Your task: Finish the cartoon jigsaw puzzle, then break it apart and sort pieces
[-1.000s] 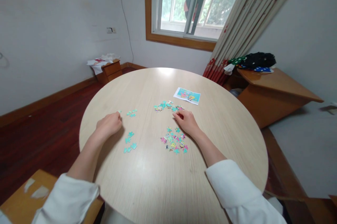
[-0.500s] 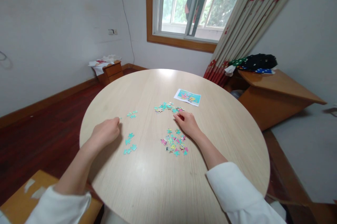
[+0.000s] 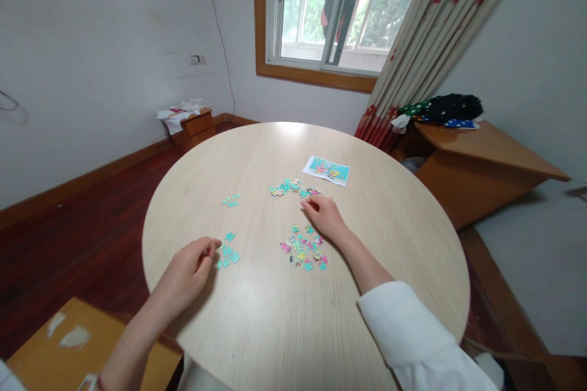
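Left of the table's middle, my left hand (image 3: 192, 265) is closed in a pinch, its fingertips at the edge of a loose group of teal puzzle pieces (image 3: 234, 257). A piece seems to be at those fingertips, though they partly hide it. My right hand (image 3: 324, 215) rests closed by the near side of a heap of mixed puzzle pieces (image 3: 288, 185); whatever its thumb and forefinger hold is too small to make out. Below it lies a spread of multicoloured puzzle pieces (image 3: 302, 250). A smaller cluster of pale teal pieces (image 3: 232, 201) sits farther back on the left.
A printed picture sheet (image 3: 328, 171) lies toward the back of the round wooden table (image 3: 275, 323). Beyond the table are a small cabinet (image 3: 199, 125) with cloths, a tilted wooden desk (image 3: 490, 164) with clothes, and a curtain (image 3: 426, 36). A wooden stool (image 3: 41, 342) stands at the lower left.
My left hand has come nearer and to the right, from beside the small far cluster to the teal group. My right hand has stayed nearly still.
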Action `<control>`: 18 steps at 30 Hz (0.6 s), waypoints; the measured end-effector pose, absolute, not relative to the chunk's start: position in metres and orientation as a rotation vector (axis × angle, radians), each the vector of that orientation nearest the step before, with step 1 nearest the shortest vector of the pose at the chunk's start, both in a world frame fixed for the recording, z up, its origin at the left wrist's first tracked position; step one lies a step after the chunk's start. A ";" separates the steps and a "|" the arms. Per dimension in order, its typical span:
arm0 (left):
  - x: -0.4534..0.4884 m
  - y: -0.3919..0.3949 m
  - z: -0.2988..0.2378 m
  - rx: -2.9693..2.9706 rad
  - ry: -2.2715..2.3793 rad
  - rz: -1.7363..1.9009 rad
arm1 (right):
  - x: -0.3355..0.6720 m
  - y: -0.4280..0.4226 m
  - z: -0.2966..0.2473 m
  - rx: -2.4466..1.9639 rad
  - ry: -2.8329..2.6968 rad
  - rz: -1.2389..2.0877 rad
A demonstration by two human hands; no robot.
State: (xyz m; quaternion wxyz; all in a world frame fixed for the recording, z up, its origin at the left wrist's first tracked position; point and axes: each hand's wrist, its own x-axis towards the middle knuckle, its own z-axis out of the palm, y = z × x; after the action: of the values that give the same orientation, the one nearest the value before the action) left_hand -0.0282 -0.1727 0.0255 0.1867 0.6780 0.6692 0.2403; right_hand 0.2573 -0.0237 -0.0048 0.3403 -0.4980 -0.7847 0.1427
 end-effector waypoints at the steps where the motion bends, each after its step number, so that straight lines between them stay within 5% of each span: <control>1: -0.027 -0.173 0.024 1.938 1.890 0.714 | 0.257 -0.024 -0.005 -1.297 -2.042 0.372; 5: -0.016 -0.178 0.012 2.180 1.941 0.680 | 0.257 -0.024 -0.005 -1.292 -2.055 0.371; 11: 0.004 -0.180 -0.008 2.444 1.925 0.125 | 0.257 -0.024 -0.004 -1.290 -2.049 0.361; 18: -0.024 -0.165 -0.010 2.458 1.977 0.114 | 0.258 -0.023 -0.005 -1.308 -2.035 0.360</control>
State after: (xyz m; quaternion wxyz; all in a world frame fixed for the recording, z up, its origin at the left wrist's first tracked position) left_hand -0.0241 -0.1652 -0.0105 -0.0074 0.7787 0.6264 0.0362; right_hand 0.2578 -0.0232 -0.0048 0.3408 -0.5028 -0.7822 0.1385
